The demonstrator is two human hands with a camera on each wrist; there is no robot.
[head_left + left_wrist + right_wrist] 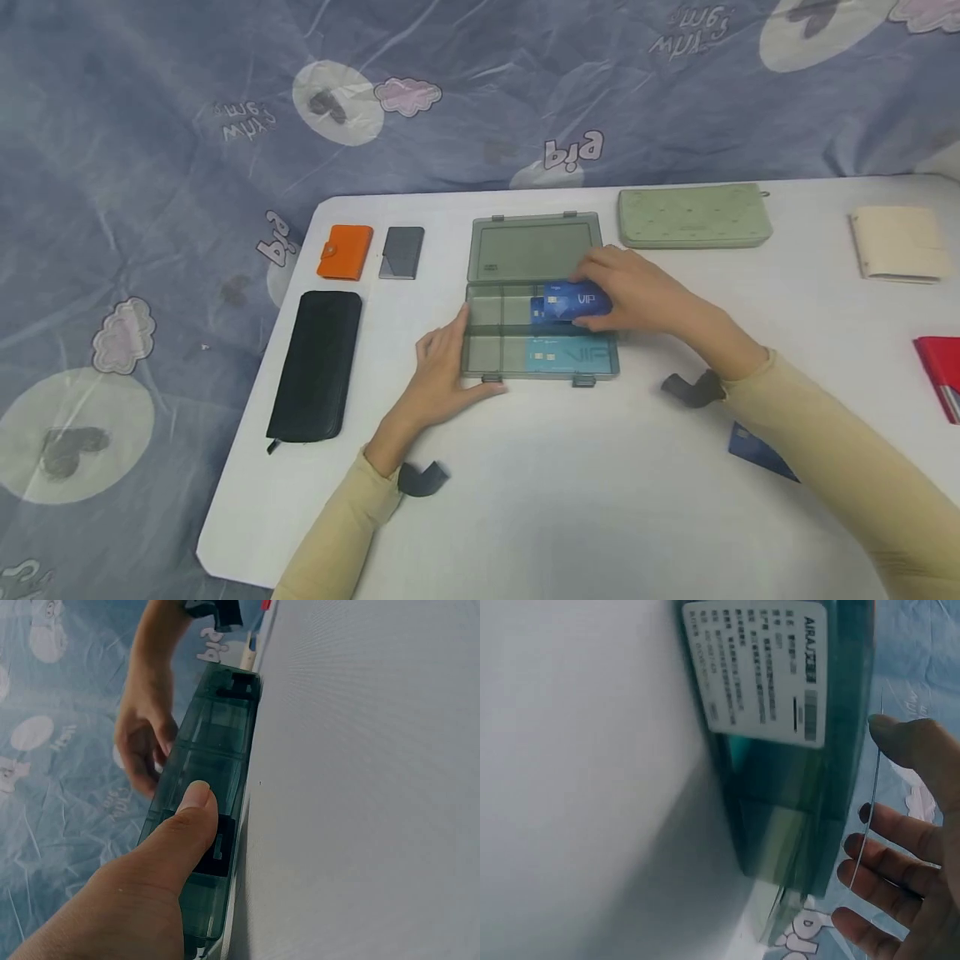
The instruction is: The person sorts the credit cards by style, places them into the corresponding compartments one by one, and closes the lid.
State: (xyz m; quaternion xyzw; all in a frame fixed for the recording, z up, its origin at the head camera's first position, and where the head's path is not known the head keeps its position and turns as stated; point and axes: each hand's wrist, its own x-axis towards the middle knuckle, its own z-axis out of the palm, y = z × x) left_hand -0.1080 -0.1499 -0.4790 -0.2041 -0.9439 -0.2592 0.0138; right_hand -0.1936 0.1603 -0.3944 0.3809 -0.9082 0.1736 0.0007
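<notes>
An open grey-green translucent divided box (483, 310) lies mid-table, its lid (532, 247) folded back flat. My left hand (442, 371) touches its front left corner, fingers along the left side and the straight thumb (196, 796) against the front wall beside a latch. Over the right back compartment my right hand (637, 292) pinches a blue VIP card (564, 302) by its edges; edge-on, this card shows as a thin line in the right wrist view. Another blue card (537, 312) shows partly beneath it. Light blue VIP cards (567, 356) lie in the right front compartment.
Left of the box are an orange card holder (345, 252), a grey card case (402, 252) and a long black wallet (315, 367). A green wallet (693, 217), a cream wallet (900, 242) and a red wallet (937, 367) lie rightward. A dark blue card (756, 450) lies partly under the right sleeve.
</notes>
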